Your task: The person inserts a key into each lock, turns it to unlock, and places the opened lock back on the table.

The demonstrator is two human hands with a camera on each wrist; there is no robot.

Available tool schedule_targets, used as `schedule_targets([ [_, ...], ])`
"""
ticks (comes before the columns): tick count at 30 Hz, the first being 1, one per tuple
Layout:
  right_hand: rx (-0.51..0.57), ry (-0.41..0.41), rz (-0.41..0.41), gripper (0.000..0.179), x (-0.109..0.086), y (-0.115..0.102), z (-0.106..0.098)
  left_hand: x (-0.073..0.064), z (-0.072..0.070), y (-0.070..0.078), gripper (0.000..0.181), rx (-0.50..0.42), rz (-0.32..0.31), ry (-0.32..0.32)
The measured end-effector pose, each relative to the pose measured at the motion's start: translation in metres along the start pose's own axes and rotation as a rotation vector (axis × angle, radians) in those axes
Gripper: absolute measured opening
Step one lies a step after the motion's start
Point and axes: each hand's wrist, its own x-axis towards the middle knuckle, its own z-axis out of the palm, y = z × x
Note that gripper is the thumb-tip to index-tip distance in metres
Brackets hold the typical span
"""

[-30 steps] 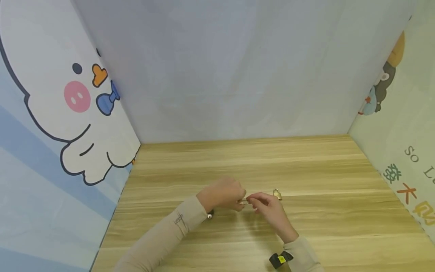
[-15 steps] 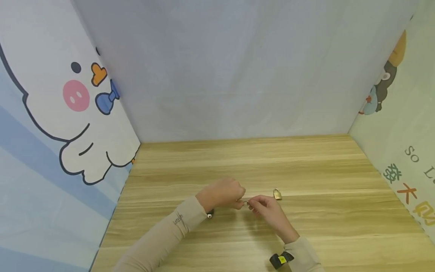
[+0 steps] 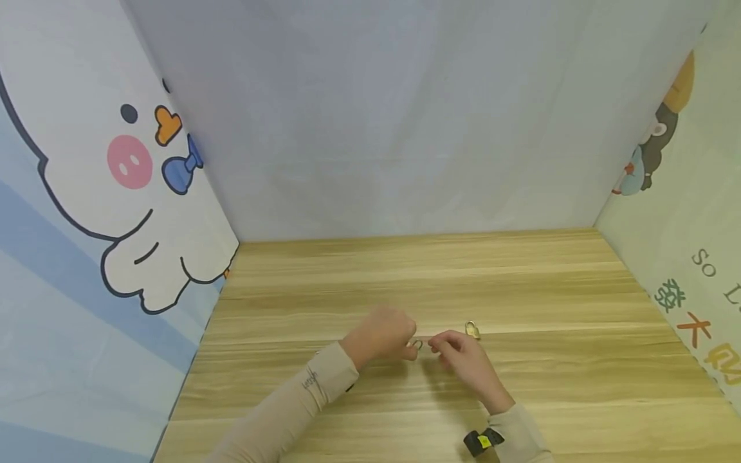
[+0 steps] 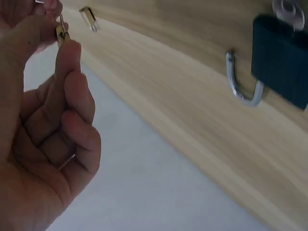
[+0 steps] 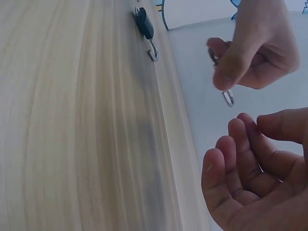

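My left hand (image 3: 382, 334) pinches a small brass padlock (image 4: 62, 34) between thumb and forefinger, its other fingers curled. The padlock's shackle (image 3: 418, 345) sticks out toward my right hand (image 3: 463, 357). In the right wrist view the shackle stands apart from the right fingertips (image 5: 243, 120). The right thumb meets a fingertip there, the other fingers loosely bent, and nothing shows between them. A bit of metal (image 5: 212, 55) also peeks out behind the left thumb; its kind is unclear.
Another brass padlock (image 3: 472, 330) lies on the wooden table (image 3: 550, 289) beyond the right hand. A dark padlock (image 4: 279, 62) with its shackle swung out lies near the left wrist. Printed panels (image 3: 405, 128) enclose the table's back and sides.
The right fingers have drawn slightly away from the padlock, leaving its shackle in sight. My left forearm has shifted a little to the right, still holding the padlock.
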Motion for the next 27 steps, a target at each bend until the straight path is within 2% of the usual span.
schedule_targets([
  [4, -0.007, 0.007, -0.020, 0.023, -0.002, 0.001, -0.007, 0.002, 0.016, 0.009, 0.048, -0.098, -0.162, 0.062],
  [8, -0.040, 0.018, -0.031, 0.023, -0.003, 0.004, -0.013, 0.004, 0.028, 0.016, 0.050, -0.231, -0.292, 0.128],
  [10, -0.115, 0.042, -0.048, 0.020, -0.005, 0.005, -0.016, 0.005, 0.032, 0.019, 0.051, -0.278, -0.343, 0.133],
  [12, -0.218, 0.075, -0.100, 0.014, -0.007, 0.006, -0.019, 0.006, 0.035, 0.020, 0.052, -0.308, -0.383, 0.121],
  [15, -0.385, 0.134, -0.196, 0.007, -0.012, 0.005, -0.023, 0.007, 0.039, 0.021, 0.052, -0.321, -0.411, 0.108],
  [18, -0.480, 0.175, -0.271, 0.008, -0.017, 0.003, -0.028, 0.009, 0.044, 0.021, 0.051, -0.309, -0.431, 0.110],
  [22, -0.517, 0.197, -0.283, 0.010, -0.021, 0.000, -0.035, 0.012, 0.050, 0.020, 0.049, -0.309, -0.443, 0.110],
  [27, -0.536, 0.194, -0.267, 0.010, -0.025, 0.000, -0.042, 0.013, 0.057, 0.020, 0.050, -0.340, -0.441, 0.053],
])
